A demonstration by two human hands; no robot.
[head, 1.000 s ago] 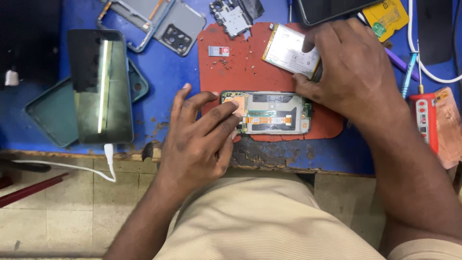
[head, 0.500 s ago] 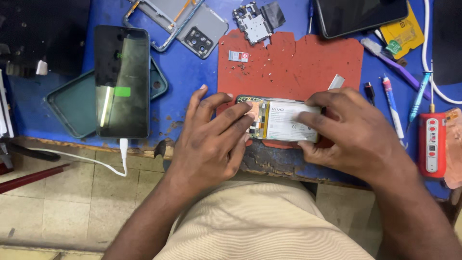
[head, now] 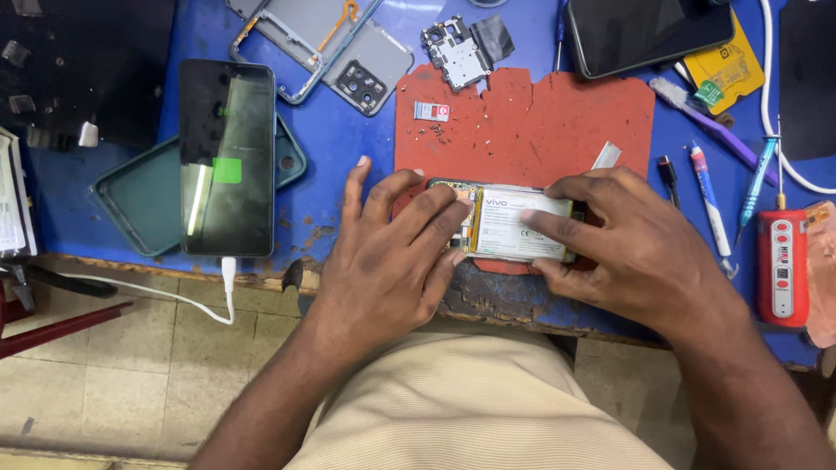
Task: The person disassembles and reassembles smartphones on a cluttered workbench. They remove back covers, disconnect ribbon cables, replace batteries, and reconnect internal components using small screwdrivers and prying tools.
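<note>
Head view looks straight down on your blue workbench (head: 348, 187), its near edge chipped and worn, with beige floor tiles (head: 131, 365) below it. On the bench lies a red work mat (head: 540, 122), ragged at its edges, and the opened phone (head: 505, 224) sits at the mat's near edge, just in front of you. A white battery (head: 522, 222) lies in the phone's frame.

Your left hand (head: 387, 252) rests flat over the phone's left end, fingers spread and pressing on it rather than closed around anything. Your right hand (head: 636, 248) covers the right end, its fingers (head: 557, 228) laid across the battery and the thumb along the far edge; it presses down, not clamped on anything.

On the mat's far part lie a small card tray (head: 432, 110) and a scatter of tiny screws (head: 435, 130). Beyond the mat sit a circuit board (head: 457, 52) and a grey back cover (head: 335, 52). To your left a dark phone (head: 226, 157) lies on a green case (head: 139, 200), with a white cable (head: 174, 296) plugged into its near end and drooping off the bench. To your right are a pen (head: 707, 204), a blue screwdriver (head: 756, 178), a red tool (head: 781, 270) and another dark phone (head: 649, 30) at the far edge.
</note>
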